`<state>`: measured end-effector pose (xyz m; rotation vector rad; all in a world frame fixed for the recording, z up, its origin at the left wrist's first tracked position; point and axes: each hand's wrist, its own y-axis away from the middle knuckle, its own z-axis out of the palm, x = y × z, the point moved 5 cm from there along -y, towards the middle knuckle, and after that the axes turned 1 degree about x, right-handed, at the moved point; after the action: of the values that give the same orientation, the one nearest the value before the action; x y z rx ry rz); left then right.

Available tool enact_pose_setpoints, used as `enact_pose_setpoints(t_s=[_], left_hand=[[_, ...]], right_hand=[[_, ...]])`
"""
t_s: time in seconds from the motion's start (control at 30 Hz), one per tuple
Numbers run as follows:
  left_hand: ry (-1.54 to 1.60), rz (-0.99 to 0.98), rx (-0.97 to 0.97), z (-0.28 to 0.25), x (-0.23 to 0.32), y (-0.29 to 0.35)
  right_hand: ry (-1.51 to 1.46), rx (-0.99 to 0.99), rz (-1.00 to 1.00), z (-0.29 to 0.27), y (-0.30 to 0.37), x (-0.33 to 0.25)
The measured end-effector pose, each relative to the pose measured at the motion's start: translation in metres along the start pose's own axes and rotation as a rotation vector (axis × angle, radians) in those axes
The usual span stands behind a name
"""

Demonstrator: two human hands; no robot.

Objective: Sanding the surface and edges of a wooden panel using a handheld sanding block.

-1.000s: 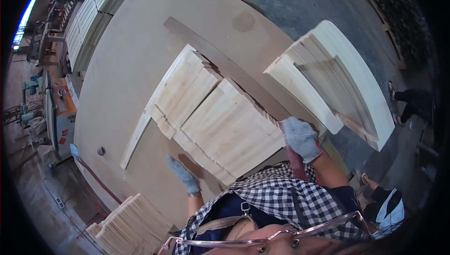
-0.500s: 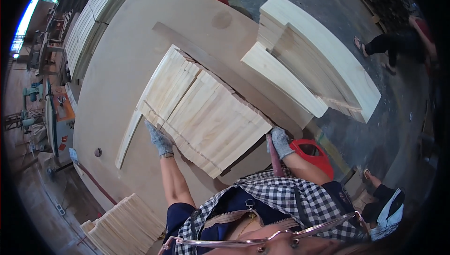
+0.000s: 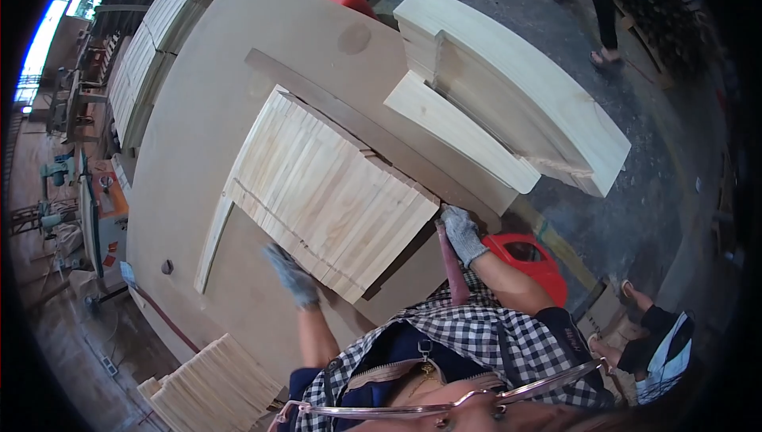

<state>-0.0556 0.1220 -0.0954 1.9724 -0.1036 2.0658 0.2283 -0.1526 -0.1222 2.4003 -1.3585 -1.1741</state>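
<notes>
Pale wooden boards point(image 3: 317, 202) stand edge to edge in a tight row on the large brown table point(image 3: 182, 186), with a dark line running across them near my side. My left hand point(image 3: 290, 275), in a grey glove, is beside the row's near edge with its fingers stretched out, slightly blurred. My right hand point(image 3: 463, 235), also gloved, is at the row's right corner; its fingertips are mostly hidden. Right beside it is a long pinkish-red tapered piece point(image 3: 452, 267); I cannot tell whether the hand grips it. A separate curved strip point(image 3: 213, 248) lies left of the row.
A long brown bar point(image 3: 381, 142) lies behind the row. Curved boards point(image 3: 508, 75) are stacked at the far right. More boards stand at lower left point(image 3: 210, 384) and far left point(image 3: 151, 59). Red plastic chairs point(image 3: 528, 261) touch the table's edges. Two other people are on the right.
The gap between the boards has closed into one even row. My left hand has moved right along the near edge, away from the left corner. The person at far right has walked farther off.
</notes>
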Motion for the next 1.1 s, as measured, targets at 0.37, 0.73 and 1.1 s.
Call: enact_pose_setpoints(t_s=[0.37, 0.73, 1.1], left_hand=[[-0.083, -0.253, 0.134, 0.025, 0.012, 0.053], [0.236, -0.034, 0.045, 0.018, 0.012, 0.081], [-0.66, 0.034, -0.062, 0.036, 0.033, 0.123]], right_hand=[[-0.007, 0.307, -0.167, -0.028, -0.001, -0.027], [0.1, 0.312, -0.278, -0.019, -0.008, -0.027], [0.304, 0.155, -0.398, -0.021, -0.02, -0.037]])
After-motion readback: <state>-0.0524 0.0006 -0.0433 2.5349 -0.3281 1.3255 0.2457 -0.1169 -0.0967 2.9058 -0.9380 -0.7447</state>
